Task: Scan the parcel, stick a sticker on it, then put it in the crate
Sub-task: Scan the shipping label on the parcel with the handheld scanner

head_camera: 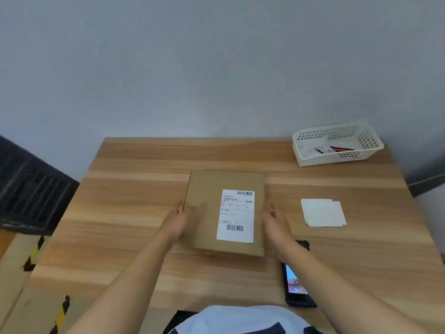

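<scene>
A flat brown cardboard parcel (204, 189) lies in the middle of the wooden table (134, 165). A white shipping label (237, 215) with two barcodes is on its top. My left hand (179, 220) rests against the parcel's left edge, thumb on top. My right hand (277, 225) is at the parcel's right edge with fingers apart, holding nothing. A black handheld scanner (297, 288) with a lit screen lies on the table under my right forearm. White sticker sheets (322, 213) lie to the right of the parcel. A dark slatted crate (31, 189) stands left of the table.
A white perforated basket (337, 143) with pens sits at the table's far right corner. A grey wall is behind the table. Cardboard with black and yellow tape (31, 261) lies on the floor at the lower left.
</scene>
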{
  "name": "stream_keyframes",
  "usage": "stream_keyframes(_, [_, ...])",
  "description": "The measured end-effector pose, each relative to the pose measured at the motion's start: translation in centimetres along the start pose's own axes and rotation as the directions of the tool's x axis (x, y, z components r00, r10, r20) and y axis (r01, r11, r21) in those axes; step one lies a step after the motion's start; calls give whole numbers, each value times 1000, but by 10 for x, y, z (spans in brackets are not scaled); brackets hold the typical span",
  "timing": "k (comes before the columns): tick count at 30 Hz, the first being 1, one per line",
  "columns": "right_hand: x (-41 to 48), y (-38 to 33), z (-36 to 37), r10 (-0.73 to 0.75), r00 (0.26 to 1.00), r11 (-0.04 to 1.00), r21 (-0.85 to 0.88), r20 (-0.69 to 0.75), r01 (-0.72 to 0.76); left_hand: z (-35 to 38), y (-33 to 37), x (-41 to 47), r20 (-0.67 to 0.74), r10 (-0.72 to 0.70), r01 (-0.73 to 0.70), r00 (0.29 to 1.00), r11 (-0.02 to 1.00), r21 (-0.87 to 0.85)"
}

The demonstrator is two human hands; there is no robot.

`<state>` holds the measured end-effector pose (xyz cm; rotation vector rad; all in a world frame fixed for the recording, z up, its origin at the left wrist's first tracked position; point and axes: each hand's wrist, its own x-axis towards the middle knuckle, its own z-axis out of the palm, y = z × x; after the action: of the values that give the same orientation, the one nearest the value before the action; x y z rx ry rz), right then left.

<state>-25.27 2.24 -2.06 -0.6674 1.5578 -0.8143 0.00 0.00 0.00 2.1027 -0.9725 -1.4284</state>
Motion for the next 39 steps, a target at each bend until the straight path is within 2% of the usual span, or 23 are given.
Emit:
stream_keyframes(3, [-1,0,6,30,999,999,41,-33,-29,1,-3,4,39,7,-5,999,999,-49])
stream_keyframes(8, [-5,5,10,58,998,991,117,28,-61,-1,-5,4,66,-52,58,996,993,-103])
stream_keyframes(12, [-12,16,8,115,993,990,85,-16,-113,1,-14,-5,91,-54,66,994,989,-133])
stream_keyframes(17, [-18,30,-3,172,985,980,103,-18,-169,3,-30,-13,115,-60,74,992,990,-123])
stream_keyframes(21, [-26,27,-6,178,983,979,105,-35,-173,-1,-39,-10,135,-25,31,991,999,-41])
stream_keyframes(24, [-26,35,-13,122,972,991,85,-201,-107,-4,-42,-3,145,0,-2,989,1000,14])
stream_keyframes(27, [-33,50,-28,5,889,982,-166,-458,-91,-3,-39,-1,125,53,-60,991,997,53])
stream_keyframes(29, [-38,64,-38,-36,854,912,-367,-519,-184,-2,-38,3,86,138,-150,987,978,148])
stream_keyframes(32, [-42,87,-45,74,856,718,-567,-512,-402,-2,-34,9,123,330,-350,936,830,434])
stream_keyframes(33, [-44,94,-44,113,856,674,-594,-504,-439,-3,-32,10,179,399,-432,899,742,513])
stream_keyframes(35, [-46,105,-40,152,848,650,-594,-508,-473,-1,-26,13,316,483,-563,817,545,621])
stream_keyframes(36, [-46,109,-38,161,838,654,-580,-522,-487,1,-24,15,384,480,-600,789,465,651])
stream_keyframes(39, [-45,113,-32,157,806,647,-557,-571,-521,11,-24,19,514,393,-640,763,350,684])
